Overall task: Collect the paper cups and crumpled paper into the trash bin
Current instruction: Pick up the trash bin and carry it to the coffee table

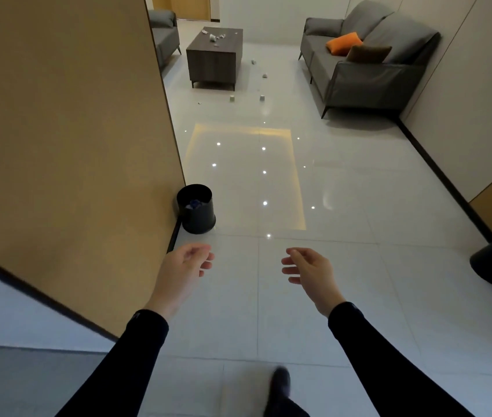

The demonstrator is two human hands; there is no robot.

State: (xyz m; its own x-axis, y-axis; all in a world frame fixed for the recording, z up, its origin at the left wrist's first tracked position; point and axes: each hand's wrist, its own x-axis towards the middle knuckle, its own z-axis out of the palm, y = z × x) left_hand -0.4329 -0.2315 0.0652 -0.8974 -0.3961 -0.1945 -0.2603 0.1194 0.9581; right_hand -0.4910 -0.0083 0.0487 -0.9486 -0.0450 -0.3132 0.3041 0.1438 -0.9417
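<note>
Trash bin (197,209) by wall; left hand (185,264), right hand (307,267) grip released, empty.

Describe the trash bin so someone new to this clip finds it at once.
Follow the tan wall panel on the left down to its near corner on the white tiled floor. The trash bin stands there, just beyond the left hand: a round, open-topped black bucket holding something bluish.

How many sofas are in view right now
2: one grey sofa along the right wall, holding two cushions; another sofa far left, mostly hidden behind the tan wall.
</note>
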